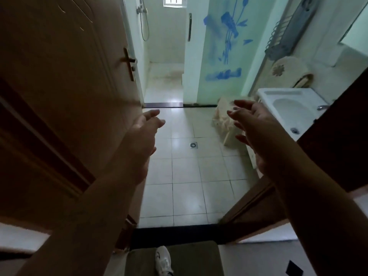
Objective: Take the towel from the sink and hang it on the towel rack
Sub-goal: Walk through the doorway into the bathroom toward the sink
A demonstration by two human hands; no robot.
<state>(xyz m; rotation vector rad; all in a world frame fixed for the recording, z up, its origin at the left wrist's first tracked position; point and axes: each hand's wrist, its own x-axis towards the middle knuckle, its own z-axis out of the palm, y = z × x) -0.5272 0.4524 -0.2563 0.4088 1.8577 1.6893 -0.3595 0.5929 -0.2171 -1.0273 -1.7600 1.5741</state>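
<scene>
A white sink (267, 94) stands at the right, partly hidden by the dark door frame; the part of the basin I can see holds no towel. On the wall above it a metal towel rack (277, 34) carries a grey towel (298, 26). A beige cloth (222, 118) is draped beside the sink's left edge, partly behind my right hand. My left hand (143, 134) and my right hand (253, 126) are both raised over the tiled floor, fingers apart, holding nothing.
An open wooden door (69, 76) with a metal handle (129, 63) fills the left. A dark door frame (338, 136) is at the right. Ahead are a glass partition with blue flowers (225, 46), a shower stall, a floor drain (193, 145), a beige-covered toilet lid (288, 68) and a doormat (189, 253).
</scene>
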